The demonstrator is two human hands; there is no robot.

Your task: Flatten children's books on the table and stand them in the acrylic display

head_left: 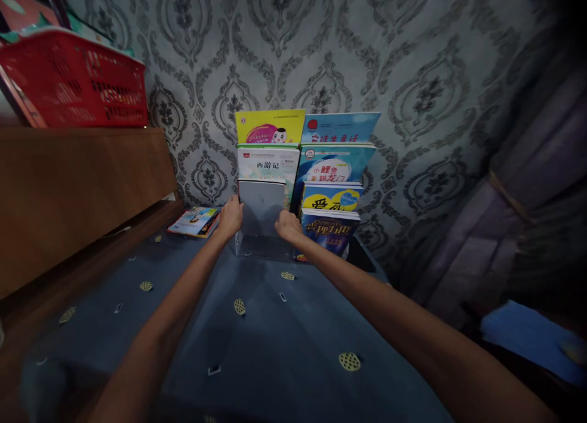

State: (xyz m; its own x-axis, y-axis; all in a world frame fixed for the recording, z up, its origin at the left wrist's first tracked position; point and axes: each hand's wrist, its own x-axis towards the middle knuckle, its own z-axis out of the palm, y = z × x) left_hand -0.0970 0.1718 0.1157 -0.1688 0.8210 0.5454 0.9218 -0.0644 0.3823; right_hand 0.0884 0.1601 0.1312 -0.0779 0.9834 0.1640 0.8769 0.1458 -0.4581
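Observation:
A clear tiered book stand [263,247] stands on the blue patterned cloth against the wallpapered wall. It holds several children's books in two columns. Both my arms reach out to it. My left hand [230,217] grips the left edge of a grey book [261,202] in the front left slot. My right hand [288,225] holds the same grey book at its lower right edge, beside a dark blue book [329,230]. Behind the grey one stand a white book [268,163] and a yellow book [269,126].
A colourful book [194,221] lies flat on the cloth left of the stand. A brown wooden cabinet [77,191] rises on the left with a red plastic basket [76,80] on top. Purple curtains [518,215] hang at the right. A blue object [532,337] lies lower right.

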